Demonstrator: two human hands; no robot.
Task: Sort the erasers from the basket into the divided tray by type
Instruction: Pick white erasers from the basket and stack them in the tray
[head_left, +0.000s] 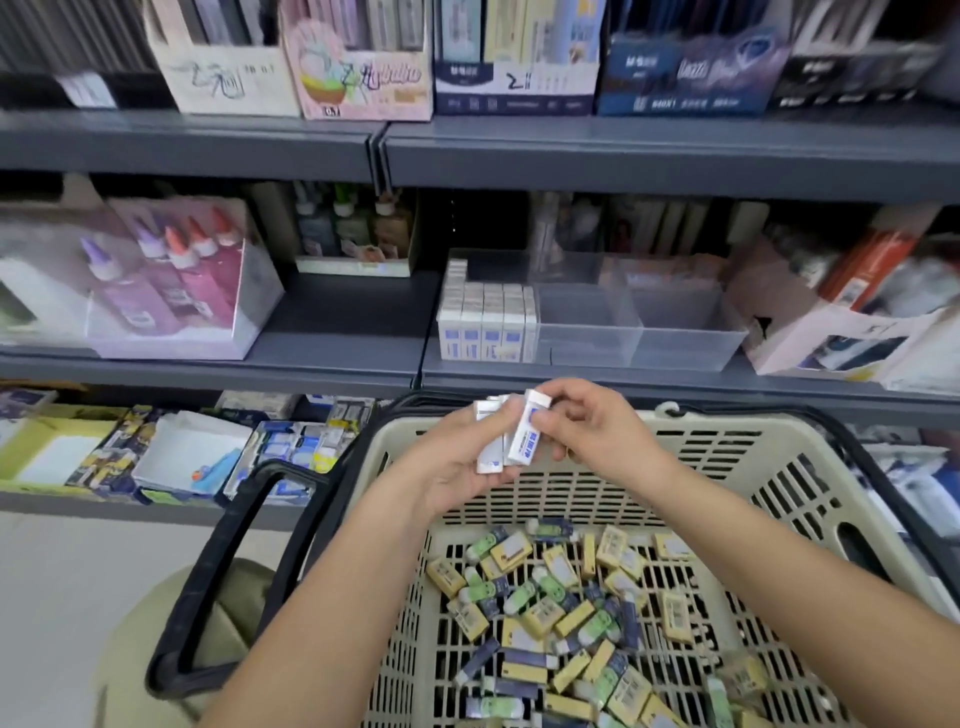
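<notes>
A beige plastic basket (779, 467) in front of me holds several loose erasers (566, 613) in yellow, green and dark blue sleeves. Above its far rim my left hand (457, 462) holds a small stack of white erasers with blue print (491, 452). My right hand (587, 426) pinches one white-and-blue eraser (527, 434) against that stack. On the shelf behind stands a clear divided tray (639, 332). Its left compartment is packed with upright white-and-blue erasers (488, 317); the two compartments to the right look bare.
Grey shelves (337, 358) carry glue bottles (171, 270) at the left and stationery boxes (831, 322) at the right. The basket's black handle (218, 582) hangs down at the left. A lower shelf holds more stationery (171, 452).
</notes>
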